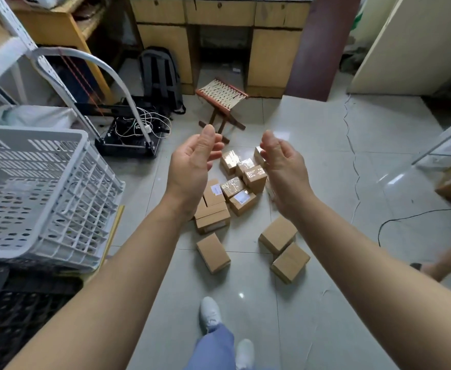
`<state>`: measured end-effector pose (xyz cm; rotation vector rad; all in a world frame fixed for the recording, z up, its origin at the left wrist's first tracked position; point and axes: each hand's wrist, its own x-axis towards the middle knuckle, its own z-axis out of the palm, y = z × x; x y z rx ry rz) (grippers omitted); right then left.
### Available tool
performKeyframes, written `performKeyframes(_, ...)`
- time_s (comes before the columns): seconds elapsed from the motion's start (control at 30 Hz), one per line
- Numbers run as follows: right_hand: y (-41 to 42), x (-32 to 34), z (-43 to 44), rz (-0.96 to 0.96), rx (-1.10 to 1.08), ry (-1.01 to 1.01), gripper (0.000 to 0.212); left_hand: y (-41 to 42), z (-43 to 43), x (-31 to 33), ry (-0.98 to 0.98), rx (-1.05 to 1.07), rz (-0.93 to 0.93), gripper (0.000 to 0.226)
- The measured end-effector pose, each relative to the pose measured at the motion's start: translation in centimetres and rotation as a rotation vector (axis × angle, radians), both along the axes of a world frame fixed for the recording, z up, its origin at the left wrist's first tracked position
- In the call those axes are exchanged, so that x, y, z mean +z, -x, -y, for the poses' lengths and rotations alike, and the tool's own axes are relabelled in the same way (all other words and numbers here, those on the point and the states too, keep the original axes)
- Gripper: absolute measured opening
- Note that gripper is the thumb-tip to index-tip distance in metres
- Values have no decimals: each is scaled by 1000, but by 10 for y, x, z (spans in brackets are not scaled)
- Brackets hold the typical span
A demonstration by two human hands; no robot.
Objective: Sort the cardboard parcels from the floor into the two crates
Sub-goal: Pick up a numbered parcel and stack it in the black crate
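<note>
Several small cardboard parcels [241, 186] lie scattered on the tiled floor ahead of my feet, some taped and labelled, some plain [213, 252]. My left hand [192, 166] and my right hand [285, 169] are stretched out above the pile, palms facing each other, fingers relaxed, holding nothing. A white slatted crate [43, 193] stands at the left, raised above the floor. Beneath it sits a black crate [19, 319], partly hidden.
A small folding stool [223, 98] stands beyond the parcels, before a wooden desk [219, 22]. A hand trolley [128, 140] with cables and a backpack [161, 78] are at the back left. Another person's leg [448, 260] is at the right edge, near a black cable [405, 218].
</note>
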<state>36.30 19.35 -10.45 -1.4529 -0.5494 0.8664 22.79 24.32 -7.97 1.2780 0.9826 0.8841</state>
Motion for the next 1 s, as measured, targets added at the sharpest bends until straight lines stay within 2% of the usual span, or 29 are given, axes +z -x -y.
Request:
performKeyframes(0.3,-1,-25,-76,65,84,79,28,-1,-74,-36,40,51,-24,31)
performKeyframes(0.4,1,-39,-100,94,103,127,40,0,-95,-54,73,94,-44,33)
performKeyframes(0.47,1,-51,-113,82,119,152,40,0,-106,-66,105,117,-40,33)
performKeyframes(0.8,-18,-129,-166,147,272,270,44,-4,-143,-149,229,283,-74,36)
performKeyframes(1.0,-32,-202,-189,168,360,352,44,-11,-160,-227,294,381,-88,36)
